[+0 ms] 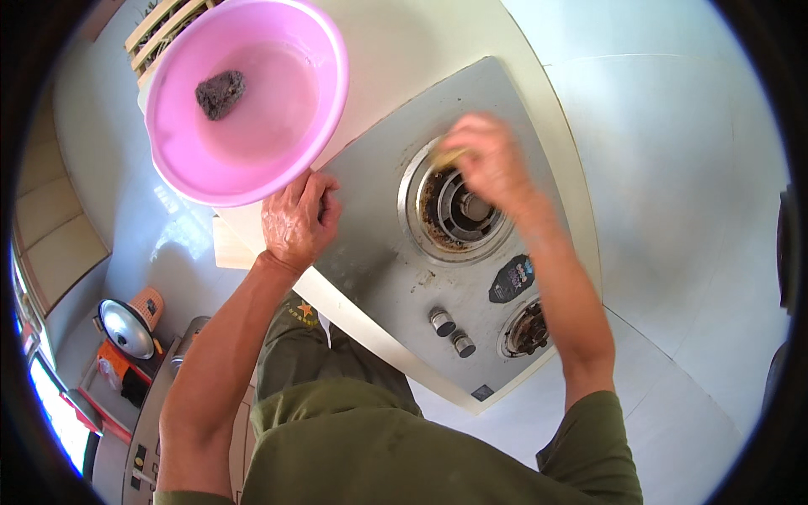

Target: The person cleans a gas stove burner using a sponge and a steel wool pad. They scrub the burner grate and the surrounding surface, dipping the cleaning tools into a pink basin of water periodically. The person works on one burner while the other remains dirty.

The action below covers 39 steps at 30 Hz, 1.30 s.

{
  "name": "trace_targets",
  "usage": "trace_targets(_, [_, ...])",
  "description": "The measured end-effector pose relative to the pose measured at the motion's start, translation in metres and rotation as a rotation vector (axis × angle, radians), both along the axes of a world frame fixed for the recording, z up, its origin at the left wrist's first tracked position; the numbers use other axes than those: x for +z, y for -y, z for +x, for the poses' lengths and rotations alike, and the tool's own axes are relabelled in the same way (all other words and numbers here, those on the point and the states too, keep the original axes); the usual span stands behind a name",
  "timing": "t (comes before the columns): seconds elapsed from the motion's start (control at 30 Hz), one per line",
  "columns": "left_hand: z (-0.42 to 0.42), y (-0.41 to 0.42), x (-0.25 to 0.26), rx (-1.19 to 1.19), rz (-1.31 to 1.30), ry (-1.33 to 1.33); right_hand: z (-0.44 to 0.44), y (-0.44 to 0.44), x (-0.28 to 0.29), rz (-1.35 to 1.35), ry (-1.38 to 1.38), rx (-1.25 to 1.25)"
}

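Observation:
My right hand [483, 158] is blurred, with its fingers closed on a yellowish scrubbing pad [449, 158] at the far rim of a gas burner [467, 211]. Brown grime and rust coat the burner's inner ring. This burner sits in a stainless-steel gas hob [372, 183] with dark smears on its surface. Just below the rim of a pink plastic basin [322, 136], my left hand [298, 218] rests in a loose fist at the hob's left edge. Cloudy water lies in the basin, along with a dark grey scouring pad or sponge [219, 95].
Two control knobs [443, 322] and a second, rusty burner [527, 328] are nearer my right forearm. A pale counter [404, 38] surrounds the hob. Behind the basin stands a slatted wooden crate [167, 28]. A lidded pan [126, 328] and an orange basket [148, 306] are at lower left.

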<state>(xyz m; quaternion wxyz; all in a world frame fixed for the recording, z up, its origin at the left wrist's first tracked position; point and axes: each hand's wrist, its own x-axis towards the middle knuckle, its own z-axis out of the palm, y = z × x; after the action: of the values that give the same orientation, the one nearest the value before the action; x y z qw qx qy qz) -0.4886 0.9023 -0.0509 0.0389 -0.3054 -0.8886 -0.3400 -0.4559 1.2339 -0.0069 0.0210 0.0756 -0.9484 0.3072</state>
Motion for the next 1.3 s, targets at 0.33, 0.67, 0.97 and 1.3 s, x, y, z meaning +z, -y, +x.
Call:
trace_targets(0.33, [0.003, -0.003, 0.001, 0.003, 0.000, 0.011, 0.003, -0.020, 0.011, 0.079, 0.081, -0.032])
trace_targets(0.67, [0.001, -0.002, 0.005, -0.006, 0.011, 0.006, 0.006, -0.046, 0.024, 0.379, 0.213, -0.043])
trace_targets(0.97, [0.003, 0.003, 0.004, 0.022, 0.001, 0.004, -0.004, -0.013, 0.021, 0.239, 0.250, -0.051])
trace_targets(1.3, [0.004, 0.007, 0.004, 0.013, -0.021, 0.007, -0.014, 0.036, 0.018, 0.307, 0.211, 0.153])
